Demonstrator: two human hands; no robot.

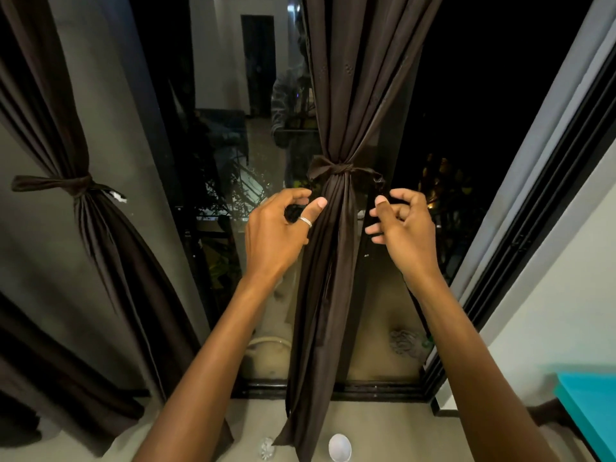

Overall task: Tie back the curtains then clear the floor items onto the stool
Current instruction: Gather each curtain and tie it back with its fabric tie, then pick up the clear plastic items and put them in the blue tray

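Loosely curled, empty, the left hand (280, 235) and right hand (405, 228) flank the curtain (333, 261); tie (336, 170) knotted.

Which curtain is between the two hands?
The middle curtain, hanging between the left hand and right hand; the other tied curtain hangs far off left.
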